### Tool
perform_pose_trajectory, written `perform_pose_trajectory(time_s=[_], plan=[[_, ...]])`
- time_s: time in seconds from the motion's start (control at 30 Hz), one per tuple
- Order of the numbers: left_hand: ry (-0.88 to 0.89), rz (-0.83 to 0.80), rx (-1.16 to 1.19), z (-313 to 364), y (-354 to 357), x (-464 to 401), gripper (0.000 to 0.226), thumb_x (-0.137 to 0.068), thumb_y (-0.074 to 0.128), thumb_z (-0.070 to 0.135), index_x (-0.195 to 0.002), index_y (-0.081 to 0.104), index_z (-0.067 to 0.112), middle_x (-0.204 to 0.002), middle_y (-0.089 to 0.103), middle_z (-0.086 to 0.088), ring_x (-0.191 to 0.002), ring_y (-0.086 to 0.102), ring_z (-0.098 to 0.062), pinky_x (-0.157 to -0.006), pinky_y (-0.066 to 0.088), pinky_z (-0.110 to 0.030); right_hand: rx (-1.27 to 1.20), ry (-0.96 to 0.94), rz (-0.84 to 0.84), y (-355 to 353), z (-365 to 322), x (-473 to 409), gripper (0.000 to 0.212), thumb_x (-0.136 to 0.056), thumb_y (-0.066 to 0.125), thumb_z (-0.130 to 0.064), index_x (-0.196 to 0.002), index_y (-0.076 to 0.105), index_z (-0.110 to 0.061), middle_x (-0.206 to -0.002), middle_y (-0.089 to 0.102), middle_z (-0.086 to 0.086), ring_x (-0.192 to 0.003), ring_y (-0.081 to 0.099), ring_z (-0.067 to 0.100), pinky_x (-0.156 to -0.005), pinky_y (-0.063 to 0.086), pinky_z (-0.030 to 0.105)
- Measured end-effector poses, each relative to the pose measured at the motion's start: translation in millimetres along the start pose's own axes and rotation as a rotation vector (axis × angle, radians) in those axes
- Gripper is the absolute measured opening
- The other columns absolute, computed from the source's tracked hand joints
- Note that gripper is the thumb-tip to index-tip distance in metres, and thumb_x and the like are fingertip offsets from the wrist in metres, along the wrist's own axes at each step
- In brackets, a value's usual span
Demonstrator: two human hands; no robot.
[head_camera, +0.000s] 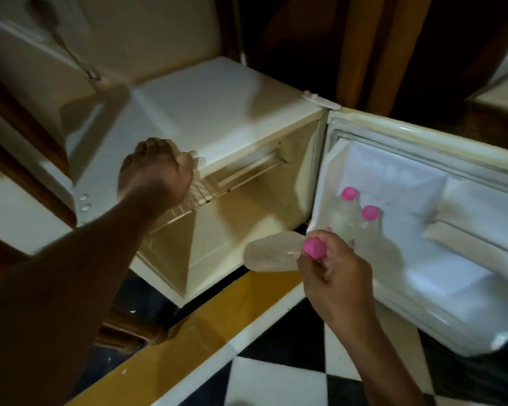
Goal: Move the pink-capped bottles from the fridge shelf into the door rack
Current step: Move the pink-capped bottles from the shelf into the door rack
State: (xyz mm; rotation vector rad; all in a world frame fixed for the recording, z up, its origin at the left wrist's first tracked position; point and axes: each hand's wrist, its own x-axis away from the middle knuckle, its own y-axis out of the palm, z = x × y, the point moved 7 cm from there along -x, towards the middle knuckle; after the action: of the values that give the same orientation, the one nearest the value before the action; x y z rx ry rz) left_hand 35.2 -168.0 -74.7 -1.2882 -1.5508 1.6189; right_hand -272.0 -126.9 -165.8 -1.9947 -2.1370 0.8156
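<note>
Right hand (335,276) pinches a bottle (272,255) by its pink cap at lower centre; left hand (156,171) grips the fridge (217,112) top. Two bottles (355,215) already stand in the rack (452,312); swinging sideways, this one could slip.

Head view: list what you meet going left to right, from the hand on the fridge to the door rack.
Left hand gripping the fridge's top front edge → wire shelf → held bottle, lying sideways → right hand at its pink cap → two pink-capped bottles upright in the door rack.
</note>
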Motion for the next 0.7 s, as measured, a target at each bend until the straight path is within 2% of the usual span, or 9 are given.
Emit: perform_pose_trajectory(time_s=[0.1,0.17,0.23,0.33,0.43,0.53,0.63,0.7], plan=[[0.012,0.005,0.006,0.8,-0.8,1.0,0.085,-0.094,0.011,0.048,-0.133,0.058,-0.011,-0.130,0.061,-0.036,-0.122,0.061,-0.048,-0.098,0.049,-0.051,0.261,-0.018,0.094,-54.1,2.5,15.3,0.023,-0.081,0.074,-0.017,-0.103,0.068,-0.015,-0.075,0.064,-0.011,-0.061,0.056,0.000,-0.057,0.037,0.000],[0.022,0.007,0.015,0.3,-0.8,1.5,0.085,-0.095,0.011,0.048,-0.128,0.060,-0.012,-0.125,0.063,-0.038,-0.117,0.063,-0.050,-0.095,0.050,-0.052,0.389,0.020,0.213,-80.7,9.3,22.9,0.021,-0.080,0.076,-0.015,-0.098,0.068,-0.010,-0.071,0.066,-0.003,-0.057,0.052,0.008,-0.050,0.028,0.005],[0.020,0.008,0.029,-2.4,-0.9,1.2,0.083,-0.097,0.012,0.049,-0.124,0.062,-0.012,-0.120,0.064,-0.038,-0.113,0.064,-0.050,-0.092,0.051,-0.052,0.460,0.085,0.321,-95.7,19.5,25.2,0.017,-0.081,0.075,-0.019,-0.090,0.067,-0.008,-0.070,0.069,0.007,-0.056,0.059,0.022,-0.053,0.028,0.012],[0.031,0.020,0.040,-1.4,-2.2,1.2,0.084,-0.095,0.012,0.049,-0.122,0.060,-0.015,-0.117,0.063,-0.040,-0.109,0.064,-0.052,-0.089,0.051,-0.052,0.516,0.203,0.429,-102.0,40.0,20.8,0.025,-0.087,0.068,-0.029,-0.086,0.062,-0.004,-0.076,0.069,0.015,-0.066,0.066,0.037,-0.062,0.034,0.028],[0.017,0.034,0.048,-1.7,-4.4,2.0,0.083,-0.095,0.012,0.047,-0.122,0.057,-0.018,-0.115,0.062,-0.043,-0.107,0.064,-0.055,-0.089,0.052,-0.053,0.500,0.318,0.531,-98.6,58.2,8.5,0.037,-0.089,0.064,-0.039,-0.093,0.058,-0.003,-0.083,0.068,0.018,-0.075,0.065,0.041,-0.066,0.043,0.036],[0.030,0.062,0.065,-0.5,-5.6,3.3,0.086,-0.092,0.010,0.047,-0.115,0.059,-0.019,-0.108,0.063,-0.043,-0.101,0.065,-0.055,-0.086,0.053,-0.054,0.410,0.310,0.622,-90.7,69.5,-4.5,0.040,-0.085,0.070,-0.041,-0.092,0.056,-0.004,-0.081,0.067,0.016,-0.074,0.066,0.041,-0.067,0.048,0.038],[-0.018,0.053,0.107,-3.8,-6.3,5.2,0.074,-0.091,0.021,0.044,-0.113,0.061,-0.014,-0.111,0.063,-0.040,-0.105,0.063,-0.055,-0.089,0.051,-0.056,0.301,0.378,0.654,-82.6,97.2,-7.7,0.040,-0.083,0.072,-0.041,-0.090,0.051,-0.007,-0.080,0.064,0.014,-0.077,0.066,0.040,-0.067,0.043,0.034],[-0.042,0.047,0.119,-5.2,-7.6,6.5,0.067,-0.089,0.025,0.042,-0.109,0.061,-0.011,-0.110,0.063,-0.038,-0.106,0.063,-0.054,-0.091,0.050,-0.057,0.210,0.527,0.632,-79.3,127.1,-8.2,0.047,-0.079,0.074,-0.047,-0.088,0.047,-0.010,-0.080,0.060,0.009,-0.083,0.066,0.039,-0.070,0.039,0.031]])
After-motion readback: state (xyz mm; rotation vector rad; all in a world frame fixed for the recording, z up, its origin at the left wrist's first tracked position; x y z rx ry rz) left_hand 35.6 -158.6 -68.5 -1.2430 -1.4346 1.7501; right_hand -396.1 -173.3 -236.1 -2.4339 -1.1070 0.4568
